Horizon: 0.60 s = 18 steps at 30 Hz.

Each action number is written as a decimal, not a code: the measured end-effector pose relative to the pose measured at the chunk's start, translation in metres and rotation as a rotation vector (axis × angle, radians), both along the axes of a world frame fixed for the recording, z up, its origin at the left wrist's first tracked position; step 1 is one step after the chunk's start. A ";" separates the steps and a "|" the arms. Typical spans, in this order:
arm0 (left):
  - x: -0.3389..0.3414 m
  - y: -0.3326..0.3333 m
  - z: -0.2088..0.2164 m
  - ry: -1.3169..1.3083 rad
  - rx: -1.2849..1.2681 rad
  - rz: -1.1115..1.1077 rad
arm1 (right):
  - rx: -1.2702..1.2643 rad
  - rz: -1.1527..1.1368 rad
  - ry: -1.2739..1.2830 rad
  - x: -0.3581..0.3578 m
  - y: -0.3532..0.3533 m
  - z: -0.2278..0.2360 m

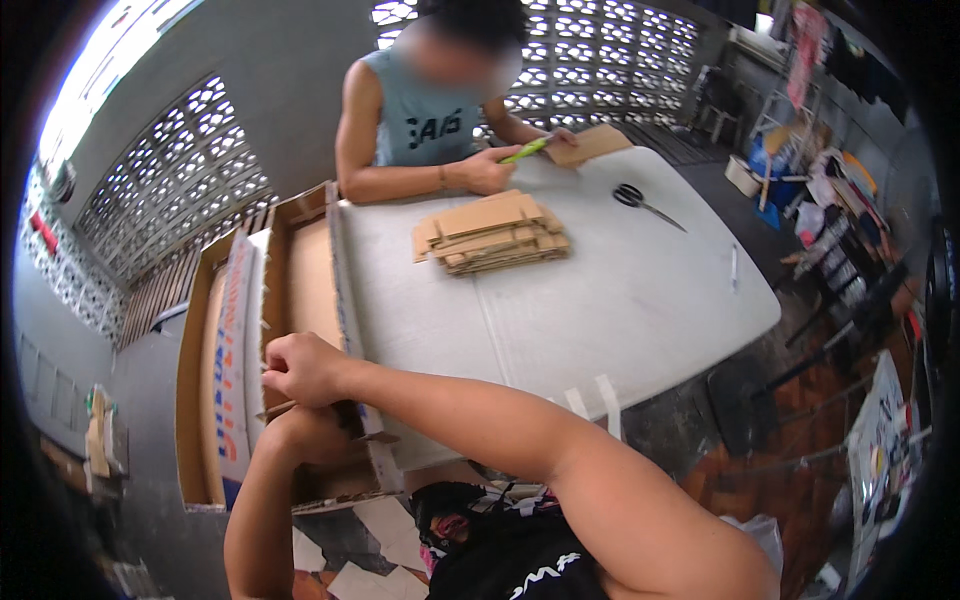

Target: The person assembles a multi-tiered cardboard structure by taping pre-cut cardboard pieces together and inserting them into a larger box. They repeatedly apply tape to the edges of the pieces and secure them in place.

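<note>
A long open cardboard box [305,255] lies along the table's left side. My right hand [305,370] is closed in a fist-like grip over its left wall, near the close end; whatever lies between the fingers is hidden. Just below it, my left hand [315,435] reaches into the near end of this box, its fingers blurred and out of sight. My right forearm crosses over the table's near-left corner. Beside the box on its left stands another long cardboard box [190,400], with a white printed flap [235,370] standing up between the two.
A stack of cut cardboard pieces [495,235] lies on the white table [600,300]. Across it, a person in a blue sleeveless shirt [425,125] holds a green cutter [527,150] and a cardboard sheet [595,147]. Black-handled scissors [645,205] and a white pen [734,268] lie right.
</note>
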<state>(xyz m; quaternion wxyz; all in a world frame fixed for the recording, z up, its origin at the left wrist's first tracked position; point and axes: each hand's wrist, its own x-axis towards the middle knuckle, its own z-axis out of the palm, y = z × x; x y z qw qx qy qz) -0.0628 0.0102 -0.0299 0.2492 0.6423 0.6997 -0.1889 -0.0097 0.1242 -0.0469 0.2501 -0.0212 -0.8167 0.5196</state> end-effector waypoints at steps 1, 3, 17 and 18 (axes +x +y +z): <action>-0.001 0.005 -0.004 0.095 -0.081 0.064 | -0.005 0.007 0.035 0.017 0.006 0.012; -0.024 -0.010 -0.016 -0.043 0.045 0.068 | 0.044 -0.020 0.065 0.059 0.024 0.036; 0.020 -0.005 0.018 0.034 0.100 0.290 | 0.595 -1.105 0.329 0.520 0.055 0.183; 0.024 -0.006 0.026 0.073 0.018 0.308 | 0.645 -1.155 0.422 0.546 0.043 0.190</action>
